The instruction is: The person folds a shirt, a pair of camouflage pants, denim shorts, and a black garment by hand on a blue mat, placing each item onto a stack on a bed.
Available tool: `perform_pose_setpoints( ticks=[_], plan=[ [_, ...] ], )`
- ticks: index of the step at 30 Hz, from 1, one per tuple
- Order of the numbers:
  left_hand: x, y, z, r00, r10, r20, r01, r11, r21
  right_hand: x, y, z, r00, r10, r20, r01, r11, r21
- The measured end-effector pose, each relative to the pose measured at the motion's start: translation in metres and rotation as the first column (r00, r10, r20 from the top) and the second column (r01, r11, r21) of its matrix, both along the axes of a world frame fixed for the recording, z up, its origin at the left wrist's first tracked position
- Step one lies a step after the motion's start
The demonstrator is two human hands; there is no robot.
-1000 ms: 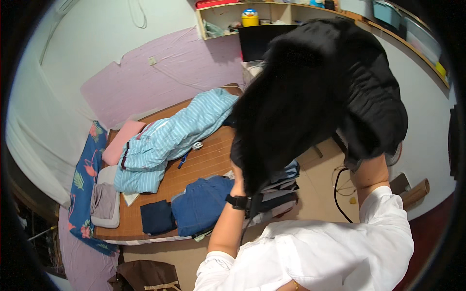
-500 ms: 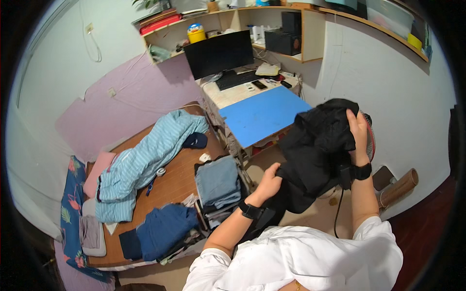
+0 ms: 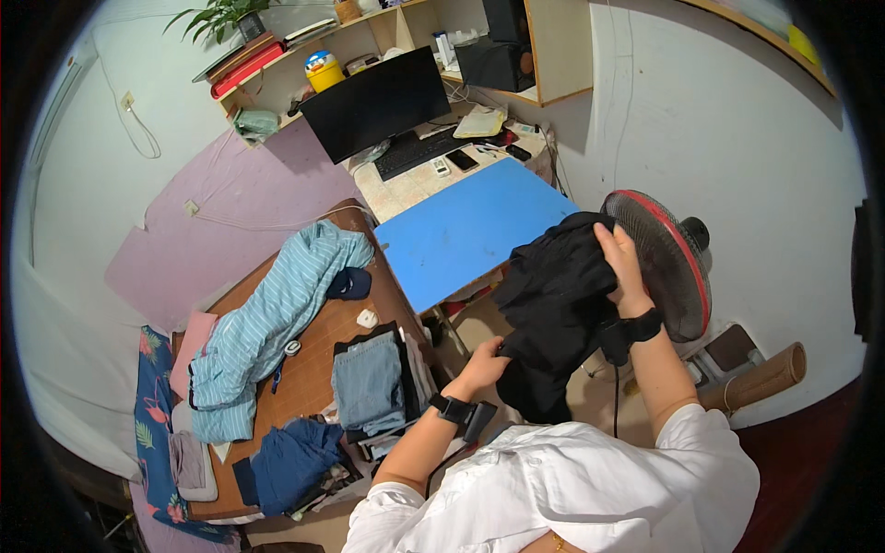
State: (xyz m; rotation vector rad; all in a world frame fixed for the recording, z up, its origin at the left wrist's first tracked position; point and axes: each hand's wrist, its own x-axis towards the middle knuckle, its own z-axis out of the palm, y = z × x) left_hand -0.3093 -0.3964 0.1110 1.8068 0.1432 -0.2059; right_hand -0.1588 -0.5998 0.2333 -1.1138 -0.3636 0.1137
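Note:
A black garment (image 3: 558, 295) hangs bunched in front of me, held up off the floor between both hands. Its exact kind is hard to make out. My left hand (image 3: 484, 364) pinches its lower left edge. Higher up, my right hand (image 3: 623, 264) grips the top right part, thumb in front, with some fingers hidden by the cloth. Just behind the garment lies a blue board (image 3: 461, 230), whose near right corner the cloth covers.
A red-rimmed fan (image 3: 664, 267) stands right of my right hand. Folded jeans (image 3: 369, 382), dark blue clothing (image 3: 293, 465) and a striped light-blue blanket (image 3: 267, 323) lie on the brown bed mat to the left. A monitor (image 3: 378, 103) and keyboard stand behind the board.
My view has shifted to the right, uncovering more of the fan. Both hands keep hold of the black garment, which now hangs slightly lower and narrower.

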Motion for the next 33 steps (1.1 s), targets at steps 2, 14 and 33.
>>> perform_pose_setpoints(
  ticks=[2, 14, 33],
  plan=[
    [0.017, 0.01, -0.011, 1.0, 0.021, -0.019, -0.019, 0.994, 0.107, 0.016, 0.019, -0.003, 0.998, 0.062, -0.031, -0.061, 0.998, 0.027],
    [0.161, 0.124, -0.048, 0.989, 0.131, 0.066, -0.125, 0.988, -0.086, 0.174, 0.166, -0.022, 0.95, 0.23, -0.213, -0.249, 0.967, -0.063],
    [0.228, 0.234, -0.102, 0.624, 0.69, -0.365, -0.747, 0.665, -0.02, 0.317, 0.285, -0.202, 0.904, 0.276, -0.326, -0.398, 0.269, -0.877]
  ],
)
